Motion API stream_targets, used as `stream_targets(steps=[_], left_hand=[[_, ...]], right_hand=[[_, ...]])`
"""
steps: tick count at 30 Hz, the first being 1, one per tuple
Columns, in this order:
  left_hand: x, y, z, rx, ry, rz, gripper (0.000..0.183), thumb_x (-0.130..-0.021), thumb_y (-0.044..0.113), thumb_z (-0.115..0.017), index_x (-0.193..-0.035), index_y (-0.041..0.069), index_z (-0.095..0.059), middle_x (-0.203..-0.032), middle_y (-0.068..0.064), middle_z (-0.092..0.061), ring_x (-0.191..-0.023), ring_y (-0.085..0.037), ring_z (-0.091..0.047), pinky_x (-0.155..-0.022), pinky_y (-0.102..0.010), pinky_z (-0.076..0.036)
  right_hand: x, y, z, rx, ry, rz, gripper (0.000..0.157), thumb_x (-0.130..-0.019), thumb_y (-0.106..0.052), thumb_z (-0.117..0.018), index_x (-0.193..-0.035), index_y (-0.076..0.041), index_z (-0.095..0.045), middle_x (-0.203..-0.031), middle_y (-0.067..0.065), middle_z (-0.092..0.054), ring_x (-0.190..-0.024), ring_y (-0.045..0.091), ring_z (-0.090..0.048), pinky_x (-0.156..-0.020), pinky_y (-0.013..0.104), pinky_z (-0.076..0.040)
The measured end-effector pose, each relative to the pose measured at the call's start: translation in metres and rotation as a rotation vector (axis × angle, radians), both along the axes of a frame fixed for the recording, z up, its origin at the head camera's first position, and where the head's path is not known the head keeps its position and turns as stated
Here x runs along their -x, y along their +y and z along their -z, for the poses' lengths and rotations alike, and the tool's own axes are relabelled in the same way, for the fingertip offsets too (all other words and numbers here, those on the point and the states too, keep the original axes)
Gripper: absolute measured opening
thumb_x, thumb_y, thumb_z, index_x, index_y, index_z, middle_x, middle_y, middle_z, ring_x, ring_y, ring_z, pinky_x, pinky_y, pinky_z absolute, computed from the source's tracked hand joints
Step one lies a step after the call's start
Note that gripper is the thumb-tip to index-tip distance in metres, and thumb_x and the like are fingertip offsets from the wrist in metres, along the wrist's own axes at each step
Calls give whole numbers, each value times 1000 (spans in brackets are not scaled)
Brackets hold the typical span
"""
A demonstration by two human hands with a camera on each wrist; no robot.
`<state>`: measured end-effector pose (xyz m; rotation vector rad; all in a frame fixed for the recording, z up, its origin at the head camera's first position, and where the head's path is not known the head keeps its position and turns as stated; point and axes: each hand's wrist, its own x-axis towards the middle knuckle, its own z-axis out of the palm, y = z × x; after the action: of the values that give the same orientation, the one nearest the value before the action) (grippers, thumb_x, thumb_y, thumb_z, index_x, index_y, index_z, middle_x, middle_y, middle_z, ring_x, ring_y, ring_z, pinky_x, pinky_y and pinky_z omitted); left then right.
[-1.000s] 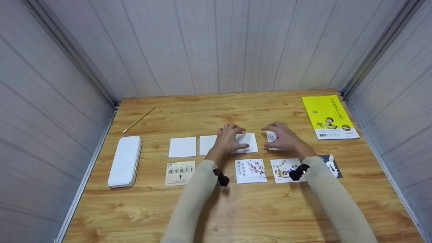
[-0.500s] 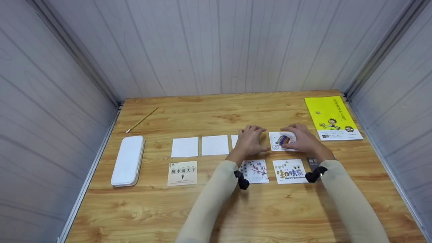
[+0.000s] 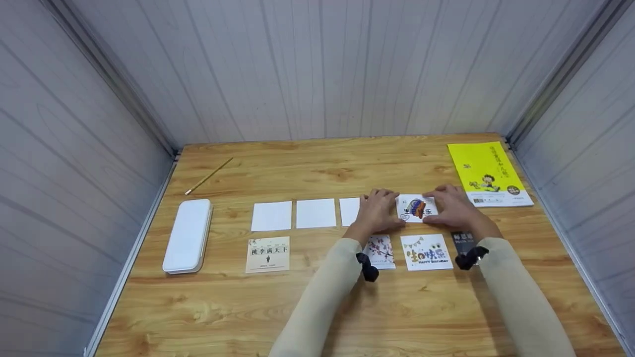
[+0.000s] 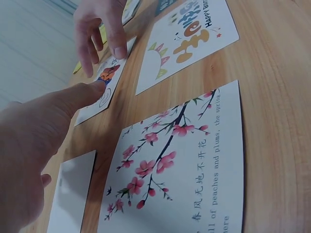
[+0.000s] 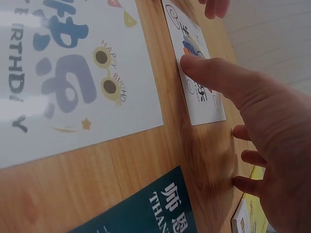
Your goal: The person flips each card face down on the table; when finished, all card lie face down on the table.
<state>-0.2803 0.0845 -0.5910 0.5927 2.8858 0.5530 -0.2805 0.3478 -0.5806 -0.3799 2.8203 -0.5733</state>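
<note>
A small white card [image 3: 412,207] with a colourful drawing and dark lettering lies on the table between my two hands. My left hand [image 3: 379,212] is at its left edge, with the thumb over its near left corner in the left wrist view. From the right side my right hand [image 3: 455,210] reaches it, thumb [image 5: 194,65] extended over the printed face. The fingers of both hands are spread and gently bent. Below lie a birthday card [image 3: 427,253], a plum-blossom card [image 3: 381,252], partly behind my left forearm, and a dark green card [image 3: 462,243], partly under my right wrist.
Two blank white cards [image 3: 272,216] lie left of my hands; a third [image 3: 349,210] is partly covered by my left hand. A beige card [image 3: 268,255], white case [image 3: 187,237] and pencil [image 3: 208,176] are at left. A yellow booklet [image 3: 488,171] lies back right.
My left hand has moved right, off the third blank card, to the drawn card. My right hand has shifted right to its other edge, uncovering more of the card.
</note>
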Motion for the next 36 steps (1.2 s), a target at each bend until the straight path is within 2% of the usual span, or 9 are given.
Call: stream_targets(steps=[5,11,22,27,36], left_hand=[[-3,-3,1,-1,-12,-7,85,-94,60,-88,-166,27,-58,-169,4,-59,-160,-21,-50,-124,-48,-43],[0,-8,3,13,-24,-30,86,-92,59,-90,-165,27,-59,-168,4,-59,-157,-21,-50,-124,-46,-43],[4,-11,0,43,-45,-35,96,-88,67,-90,-168,28,-54,-171,2,-53,-159,-23,-46,-127,-47,-42],[4,-10,-1,53,-48,-40,97,-87,67,-91,-168,29,-53,-171,1,-52,-160,-23,-44,-127,-48,-41],[4,-6,0,64,-44,-56,94,-87,66,-92,-166,31,-56,-171,2,-51,-158,-23,-44,-126,-47,-41]], right_hand=[[-1,-4,2,-21,50,-34,79,-93,-52,-88,-158,-12,-65,-167,34,-45,-153,60,-37,-124,78,-31],[0,-10,2,2,9,-23,82,-93,-54,-89,-161,-16,-62,-172,32,-41,-157,58,-33,-125,81,-32],[-1,-6,0,-8,-26,14,110,-83,-70,-92,-170,-17,-50,-175,36,-31,-160,61,-23,-126,83,-24],[-2,-5,0,3,-47,18,112,-83,-67,-94,-171,-18,-47,-177,37,-25,-161,61,-18,-127,83,-22],[2,-6,-3,42,-78,34,104,-82,-58,-98,-166,-17,-53,-178,36,-22,-163,61,-15,-130,82,-16]])
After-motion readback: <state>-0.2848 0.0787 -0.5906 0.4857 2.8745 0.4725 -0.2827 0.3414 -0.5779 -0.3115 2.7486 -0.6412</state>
